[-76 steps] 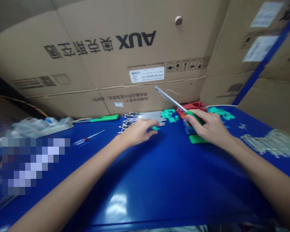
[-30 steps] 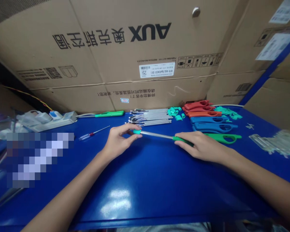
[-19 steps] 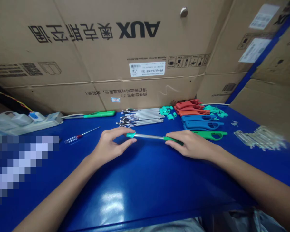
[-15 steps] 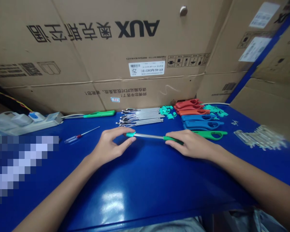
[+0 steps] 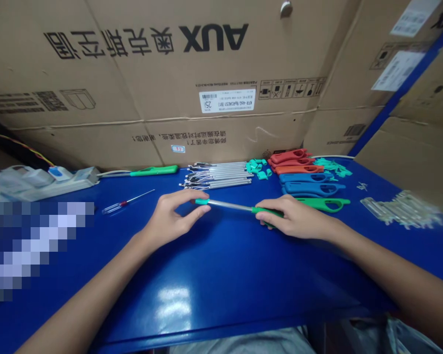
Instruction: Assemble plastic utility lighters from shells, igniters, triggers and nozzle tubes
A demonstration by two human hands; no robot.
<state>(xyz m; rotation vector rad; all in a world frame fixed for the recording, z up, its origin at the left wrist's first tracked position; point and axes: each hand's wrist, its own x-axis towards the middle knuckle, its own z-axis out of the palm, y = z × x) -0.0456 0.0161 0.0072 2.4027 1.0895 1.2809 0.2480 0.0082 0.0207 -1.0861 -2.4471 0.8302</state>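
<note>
Grasping right hand (image 5: 291, 216) and pinching left hand (image 5: 173, 216) were in front of the silver metal tubes (image 5: 227, 172): the first mostly hid its green plastic handle (image 5: 260, 211) with shiny metal rod (image 5: 229, 204), the second partly covered its teal plastic sleeve (image 5: 203, 201).

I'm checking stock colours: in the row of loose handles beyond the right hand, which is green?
The front handle, nearest the person, partly hidden by the right hand; the other handles are red, orange or blue.
</note>
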